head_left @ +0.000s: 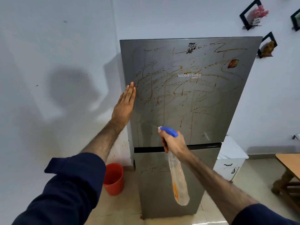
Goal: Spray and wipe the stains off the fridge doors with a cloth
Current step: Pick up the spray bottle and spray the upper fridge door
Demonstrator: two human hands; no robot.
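Note:
A grey two-door fridge stands against the wall. Its upper door (pixel 211 98) is streaked all over with orange-brown stains, and its lower door (pixel 155 189) carries a few streaks near the top. My left hand (pixel 125 104) lies flat with straight fingers against the upper door's left edge. My right hand (pixel 173 142) grips the neck of a clear spray bottle (pixel 178 181) with a blue trigger head, its nozzle pointing at the lower left of the upper door. No cloth is in view.
A red bucket (pixel 113 177) sits on the tiled floor left of the fridge. A white cabinet (pixel 230 161) stands right of the fridge, with a wooden table (pixel 290 164) further right. Small black wall shelves (pixel 251 15) hang at the upper right.

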